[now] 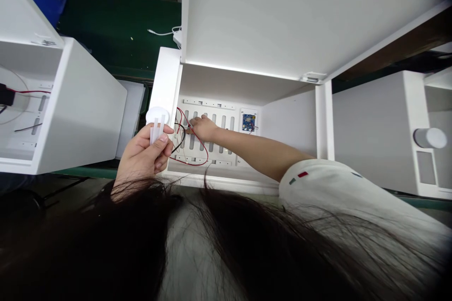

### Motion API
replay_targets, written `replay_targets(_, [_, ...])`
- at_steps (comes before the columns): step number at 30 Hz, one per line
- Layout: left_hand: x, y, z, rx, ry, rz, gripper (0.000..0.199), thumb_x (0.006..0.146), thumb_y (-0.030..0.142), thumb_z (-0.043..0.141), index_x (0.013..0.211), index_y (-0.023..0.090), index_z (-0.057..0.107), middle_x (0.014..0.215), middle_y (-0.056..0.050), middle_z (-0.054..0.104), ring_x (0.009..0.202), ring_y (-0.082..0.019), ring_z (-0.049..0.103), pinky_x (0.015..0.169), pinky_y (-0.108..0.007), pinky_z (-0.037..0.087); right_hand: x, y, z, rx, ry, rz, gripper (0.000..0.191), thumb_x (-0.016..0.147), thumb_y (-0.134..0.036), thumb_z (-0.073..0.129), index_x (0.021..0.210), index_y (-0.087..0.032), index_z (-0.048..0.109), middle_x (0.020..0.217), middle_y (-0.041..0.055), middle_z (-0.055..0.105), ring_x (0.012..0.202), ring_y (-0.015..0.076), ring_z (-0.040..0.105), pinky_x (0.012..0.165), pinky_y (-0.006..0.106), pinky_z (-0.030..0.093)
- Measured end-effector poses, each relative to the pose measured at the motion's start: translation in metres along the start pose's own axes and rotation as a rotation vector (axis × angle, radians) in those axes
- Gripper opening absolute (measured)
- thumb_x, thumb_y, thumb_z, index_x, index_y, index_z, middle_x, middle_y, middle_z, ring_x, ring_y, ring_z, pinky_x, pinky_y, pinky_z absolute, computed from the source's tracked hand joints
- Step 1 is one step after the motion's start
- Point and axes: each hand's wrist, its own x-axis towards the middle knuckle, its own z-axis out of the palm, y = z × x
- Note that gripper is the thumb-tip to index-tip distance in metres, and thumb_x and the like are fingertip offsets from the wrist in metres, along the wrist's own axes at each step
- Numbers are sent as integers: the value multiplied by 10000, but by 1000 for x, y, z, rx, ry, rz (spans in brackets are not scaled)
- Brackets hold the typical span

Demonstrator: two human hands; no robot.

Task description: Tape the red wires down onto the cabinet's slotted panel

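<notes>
Left of centre, left hand (148, 147) pinched translucent strips (156, 130) in grip. Mid-frame, right hand (204, 128) reached inside white box (293, 122), grip impossible to tell; careless withdrawal risked snagging looped red wire (207, 153).

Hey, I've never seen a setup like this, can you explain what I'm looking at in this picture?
Happy to. There is no machine here, just a person working with bare hands. The single picture comes from a camera on their head, looking forward and down, so their dark hair fills the bottom.

In front of them is an open white box with a slotted base. Inside are a red wire and a small blue circuit board. More white boxes stand at the left and right, and a green surface shows behind.

The left hand holds a few translucent strips. The right hand reaches into the box, beside the wiring; its grip is too hidden to tell.
</notes>
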Motion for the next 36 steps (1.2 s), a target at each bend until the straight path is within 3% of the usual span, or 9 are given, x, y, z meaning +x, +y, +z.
replay_targets(9, [-1,0,-1,23,-5,-11,97,818,225,545,911,196,550,597,23,483,399,-49,325,391,-212,219,-34,15,10,21,-63,101,390,929,-244,303,1202,-307,574,1032,107,572,961,270,472,800,396,222])
replay_targets(16, [0,0,-2,27,-3,4,96,812,224,554,905,201,549,601,28,488,403,-44,334,396,-203,218,-23,8,-6,83,-77,146,484,920,-453,304,1005,-144,665,1039,158,582,982,269,468,797,362,234])
replay_targets(20, [1,-1,-3,26,-25,-2,110,806,237,562,912,208,548,601,34,484,394,-37,323,383,-190,210,-24,3,-12,119,-74,117,471,921,-454,307,1091,-147,622,1031,150,583,986,256,471,788,340,231])
replay_targets(27, [1,-2,-4,22,-33,14,119,808,252,565,920,209,559,614,30,492,401,-31,338,389,-177,242,-28,6,-10,115,-81,143,490,926,-456,283,1081,-135,620,1014,155,583,958,250,480,800,345,220])
replay_targets(36, [0,1,0,-6,-1,-19,126,801,248,575,912,193,553,601,24,483,404,-34,332,390,-184,240,-16,2,6,44,-30,167,537,928,-454,244,878,-142,678,1077,155,583,981,283,471,838,427,254])
